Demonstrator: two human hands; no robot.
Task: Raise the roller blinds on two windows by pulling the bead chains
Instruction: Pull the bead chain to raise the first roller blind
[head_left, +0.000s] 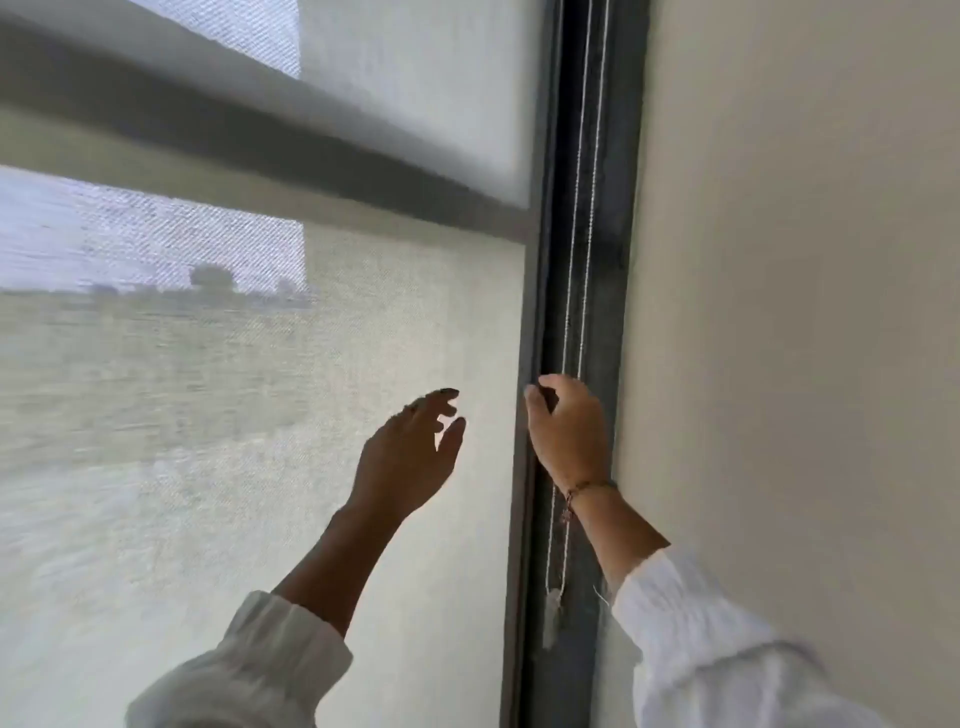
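Note:
A pale, see-through roller blind (405, 322) covers the window and hangs down over the glass. The white bead chain (581, 208) runs as two strands down the dark frame channel at the blind's right edge. My right hand (569, 431) is closed around the chain at about mid height, and its wrist wears a thin bracelet. Below the hand the chain hangs on to a small white end piece (551, 610). My left hand (410, 457) is raised in front of the blind, fingers spread, holding nothing, a short way left of the chain.
A dark horizontal window bar (260, 135) crosses behind the blind. The dark vertical frame (618, 260) meets a plain cream wall (805, 312) on the right. White sleeves cover both forearms.

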